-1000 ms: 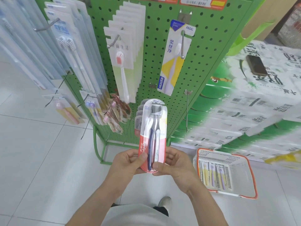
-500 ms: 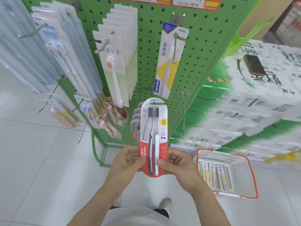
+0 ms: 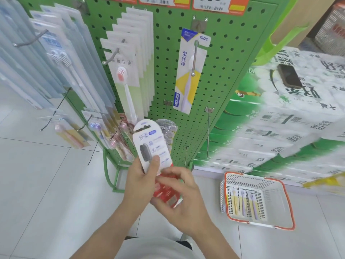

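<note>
1. The pack is held low in front of the pegboard, printed back facing the person, probably for reading.
2. The left hand grips its middle, thumb pressed on the card.
3. The right hand pinches the red lower end, steadying it.
4. A basket sits on the floor right of the pegboard.
</note>
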A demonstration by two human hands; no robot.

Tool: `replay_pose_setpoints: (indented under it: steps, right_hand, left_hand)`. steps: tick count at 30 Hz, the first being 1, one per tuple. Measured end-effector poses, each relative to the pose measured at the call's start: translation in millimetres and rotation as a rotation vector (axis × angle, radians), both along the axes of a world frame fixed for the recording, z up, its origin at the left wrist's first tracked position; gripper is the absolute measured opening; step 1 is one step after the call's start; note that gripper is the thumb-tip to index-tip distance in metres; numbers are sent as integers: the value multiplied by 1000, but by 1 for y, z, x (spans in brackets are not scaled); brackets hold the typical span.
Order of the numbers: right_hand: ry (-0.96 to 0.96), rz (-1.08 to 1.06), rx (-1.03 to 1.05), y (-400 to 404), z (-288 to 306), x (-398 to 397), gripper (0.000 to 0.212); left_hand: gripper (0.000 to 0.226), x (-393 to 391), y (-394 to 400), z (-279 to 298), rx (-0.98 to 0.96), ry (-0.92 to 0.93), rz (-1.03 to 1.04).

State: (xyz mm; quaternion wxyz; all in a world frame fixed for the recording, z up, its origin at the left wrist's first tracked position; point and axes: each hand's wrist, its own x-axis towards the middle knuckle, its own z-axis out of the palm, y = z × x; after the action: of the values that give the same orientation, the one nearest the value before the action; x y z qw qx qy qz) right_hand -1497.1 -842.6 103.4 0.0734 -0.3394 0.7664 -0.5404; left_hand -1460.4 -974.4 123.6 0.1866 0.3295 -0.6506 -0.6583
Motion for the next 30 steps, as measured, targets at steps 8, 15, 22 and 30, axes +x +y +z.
replay_pose_setpoints:
  steps: [8, 15, 22, 30]
  right_hand:
    - [-300, -323, -266, 0, 24, -28, 32]
    - [-623, -176, -361, -3, 39, -47, 44]
    - [-837, -162, -432, -11, 41, -41, 17]
    - [-836, -205, -379, -19, 35, -38, 29]
  left_hand:
    - [32, 15, -2, 6, 389, -3, -220]
    - [32, 23, 9, 25, 427, -22, -359]
    - [27, 33, 17, 48, 567, -33, -229]
    - [28, 28, 16, 46, 604, -41, -107]
